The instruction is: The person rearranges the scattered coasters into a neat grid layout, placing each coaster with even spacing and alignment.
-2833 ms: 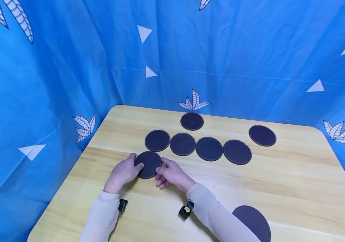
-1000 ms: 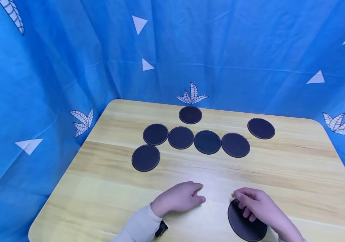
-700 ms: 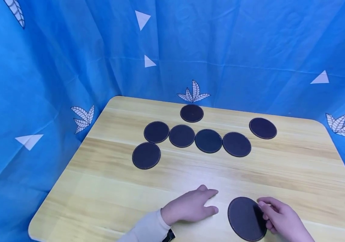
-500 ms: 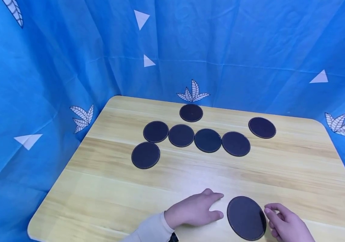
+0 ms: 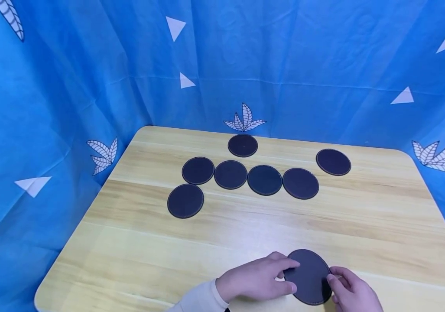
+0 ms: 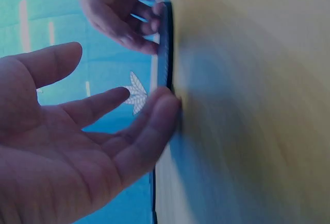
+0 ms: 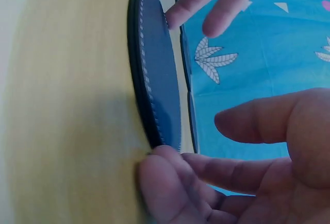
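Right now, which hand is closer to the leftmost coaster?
Left. The left hand is in front of the leftmost coaster and to its right; the right hand is farther right, past the front coaster.

- what lies on the worktop (image 5: 128,255)?
- a row of discs (image 5: 253,179), a single disc (image 5: 185,201) before its left end, two discs (image 5: 333,162) behind.
- and nearest?
- another disc (image 5: 309,277), between left hand (image 5: 257,277) and right hand (image 5: 355,292).

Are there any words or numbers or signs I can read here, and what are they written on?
None: no words, numbers or signs can be read.
Nearest dark disc: stitched edge, no letters visible.
Farthest disc: a tiny speck, too small to make out.
Blue cloth: printed leaves and triangles, no letters.
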Motion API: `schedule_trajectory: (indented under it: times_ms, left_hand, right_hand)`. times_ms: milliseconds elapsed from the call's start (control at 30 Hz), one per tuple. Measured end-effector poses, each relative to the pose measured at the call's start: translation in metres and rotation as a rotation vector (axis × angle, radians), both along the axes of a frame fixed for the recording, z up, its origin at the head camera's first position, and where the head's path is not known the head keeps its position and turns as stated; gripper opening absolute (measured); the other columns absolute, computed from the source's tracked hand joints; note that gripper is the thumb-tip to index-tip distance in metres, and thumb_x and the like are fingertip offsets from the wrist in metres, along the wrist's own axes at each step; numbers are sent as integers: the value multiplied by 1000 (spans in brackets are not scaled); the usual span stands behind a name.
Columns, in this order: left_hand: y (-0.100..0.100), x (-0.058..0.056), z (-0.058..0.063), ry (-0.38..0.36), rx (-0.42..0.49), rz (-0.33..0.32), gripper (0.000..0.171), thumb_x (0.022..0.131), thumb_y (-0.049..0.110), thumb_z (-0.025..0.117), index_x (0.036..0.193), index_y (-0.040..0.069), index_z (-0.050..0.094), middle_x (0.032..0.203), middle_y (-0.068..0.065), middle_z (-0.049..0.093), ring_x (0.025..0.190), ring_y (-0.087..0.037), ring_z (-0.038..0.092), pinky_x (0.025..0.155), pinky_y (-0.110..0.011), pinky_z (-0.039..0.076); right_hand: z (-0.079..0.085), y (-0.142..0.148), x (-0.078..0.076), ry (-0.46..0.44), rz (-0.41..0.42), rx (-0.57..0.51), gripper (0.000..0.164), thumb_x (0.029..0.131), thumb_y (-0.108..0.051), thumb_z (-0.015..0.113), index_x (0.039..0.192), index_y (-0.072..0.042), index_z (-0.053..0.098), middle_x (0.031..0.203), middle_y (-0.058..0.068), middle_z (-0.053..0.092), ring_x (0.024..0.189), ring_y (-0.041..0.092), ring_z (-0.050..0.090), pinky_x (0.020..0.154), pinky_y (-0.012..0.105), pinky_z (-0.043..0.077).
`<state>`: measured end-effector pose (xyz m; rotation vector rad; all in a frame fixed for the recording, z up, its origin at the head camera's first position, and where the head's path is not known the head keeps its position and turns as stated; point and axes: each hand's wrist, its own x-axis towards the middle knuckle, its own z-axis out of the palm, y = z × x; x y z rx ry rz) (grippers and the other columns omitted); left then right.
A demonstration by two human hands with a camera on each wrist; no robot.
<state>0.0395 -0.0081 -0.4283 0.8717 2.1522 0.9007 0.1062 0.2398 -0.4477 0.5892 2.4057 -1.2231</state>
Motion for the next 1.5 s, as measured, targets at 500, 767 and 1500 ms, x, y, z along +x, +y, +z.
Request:
schedule_trajectory:
  times_ms: [500,767,1500]
  left_hand:
    - [-6,-5,0,-150,136,147,43,100,33,63,141,19,60,131,9,50,113,-2,53,95,-24,45]
    - [-8,-6,-1,-138,153,205,40,99,32,64,137,20,62,129,9,51,112,-4,56,94,-25,46]
    - [-13,-10,-2,-141,197,218,37,100,28,63,136,16,62,127,6,51,113,-7,57,96,-25,46]
  right_hand:
    - [-7,-4,2,116,-145,-236,49,98,-1,56,144,10,40,93,12,62,74,16,62,62,34,58]
    - [-11,-13,2,254,-188,-279,47,94,8,60,138,17,45,90,12,62,69,12,62,59,34,58]
    - [-2,-22,-8,202,-205,-239,41,98,-2,58,137,10,53,91,13,60,70,18,64,63,33,59]
